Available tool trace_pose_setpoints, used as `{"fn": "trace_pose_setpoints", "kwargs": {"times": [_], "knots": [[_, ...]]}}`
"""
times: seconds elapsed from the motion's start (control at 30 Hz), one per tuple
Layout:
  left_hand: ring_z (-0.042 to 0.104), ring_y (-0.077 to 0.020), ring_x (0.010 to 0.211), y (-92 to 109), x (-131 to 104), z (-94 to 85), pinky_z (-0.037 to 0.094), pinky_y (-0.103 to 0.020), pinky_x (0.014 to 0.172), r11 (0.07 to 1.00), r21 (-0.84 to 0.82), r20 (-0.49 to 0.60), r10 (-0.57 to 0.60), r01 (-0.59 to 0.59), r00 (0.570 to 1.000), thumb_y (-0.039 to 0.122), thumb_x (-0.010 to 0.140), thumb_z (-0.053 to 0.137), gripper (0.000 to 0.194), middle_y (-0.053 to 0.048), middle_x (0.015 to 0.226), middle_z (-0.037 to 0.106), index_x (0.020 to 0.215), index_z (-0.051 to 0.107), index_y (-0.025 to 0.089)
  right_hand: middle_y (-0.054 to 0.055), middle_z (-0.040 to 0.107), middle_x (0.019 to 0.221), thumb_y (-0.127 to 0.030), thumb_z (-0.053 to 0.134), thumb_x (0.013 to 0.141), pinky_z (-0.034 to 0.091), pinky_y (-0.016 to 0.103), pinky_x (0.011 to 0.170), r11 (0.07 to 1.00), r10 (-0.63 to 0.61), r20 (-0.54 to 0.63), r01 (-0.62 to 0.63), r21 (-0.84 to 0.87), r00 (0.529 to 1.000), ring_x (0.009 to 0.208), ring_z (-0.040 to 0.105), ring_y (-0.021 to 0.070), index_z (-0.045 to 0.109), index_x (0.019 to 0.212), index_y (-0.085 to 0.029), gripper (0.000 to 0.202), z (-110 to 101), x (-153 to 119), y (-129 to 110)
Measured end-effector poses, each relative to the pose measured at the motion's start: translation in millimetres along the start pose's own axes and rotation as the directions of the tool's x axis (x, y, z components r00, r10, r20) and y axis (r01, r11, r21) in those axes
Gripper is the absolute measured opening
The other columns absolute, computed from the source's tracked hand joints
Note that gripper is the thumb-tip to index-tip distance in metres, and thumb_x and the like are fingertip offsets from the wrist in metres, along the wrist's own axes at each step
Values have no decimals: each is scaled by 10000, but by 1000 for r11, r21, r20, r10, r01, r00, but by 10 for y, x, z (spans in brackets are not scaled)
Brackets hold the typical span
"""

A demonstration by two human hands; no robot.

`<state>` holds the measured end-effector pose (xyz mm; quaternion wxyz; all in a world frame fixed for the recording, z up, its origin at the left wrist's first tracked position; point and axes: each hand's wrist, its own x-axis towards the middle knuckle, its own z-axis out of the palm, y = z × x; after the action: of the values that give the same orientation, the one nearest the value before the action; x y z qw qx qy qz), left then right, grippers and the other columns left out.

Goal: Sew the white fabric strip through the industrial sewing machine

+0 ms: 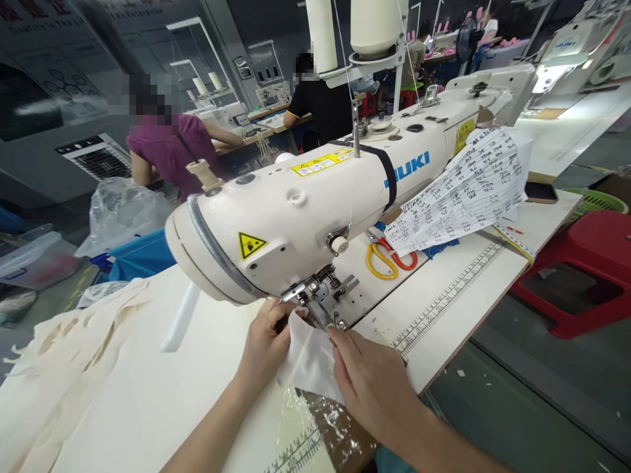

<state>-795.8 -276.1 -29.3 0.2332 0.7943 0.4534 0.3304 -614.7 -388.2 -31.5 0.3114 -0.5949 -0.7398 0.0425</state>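
A white sewing machine (296,217) stretches across the middle of the head view, with its needle area and presser foot (323,315) low at the front. Below it, a piece of white fabric (308,358) hangs between my two hands. My left hand (266,338) pinches the fabric's left edge close to the needle area, its fingertips partly hidden under the machine head. On the other side, my right hand (367,371) has thumb and fingers closed on the fabric's right edge, beside the metal parts of the foot.
Scissors (382,259) with yellow and red handles lie behind the foot. A handwritten paper sheet (458,190) leans on the machine. Cut cream fabric pieces (73,361) cover the table's left. A red stool (586,269) stands right. Two people sit at machines beyond.
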Motion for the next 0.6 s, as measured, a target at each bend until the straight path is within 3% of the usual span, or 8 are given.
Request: {"fn": "trace_pose_setpoints", "kwargs": {"times": [0.33,0.6], "knots": [[605,-194,812,-4,-18,0,470,-299,697,997,31,-5,65,-65,998,348,915,583,191,-35,828,660,831,691,216,59,738,894,-115,544,924,468,302,493,996,-3,8,4,-87,1000,642,696,194,603,1223,-125,305,-2,31,-22],[603,-216,839,5,3,31,489,-330,731,960,206,-22,198,-189,980,237,860,559,111,-65,880,666,906,647,186,54,731,870,-84,611,874,487,310,497,990,-31,-17,29,-136,999,640,690,205,582,1230,-119,359,29,31,-21]]}}
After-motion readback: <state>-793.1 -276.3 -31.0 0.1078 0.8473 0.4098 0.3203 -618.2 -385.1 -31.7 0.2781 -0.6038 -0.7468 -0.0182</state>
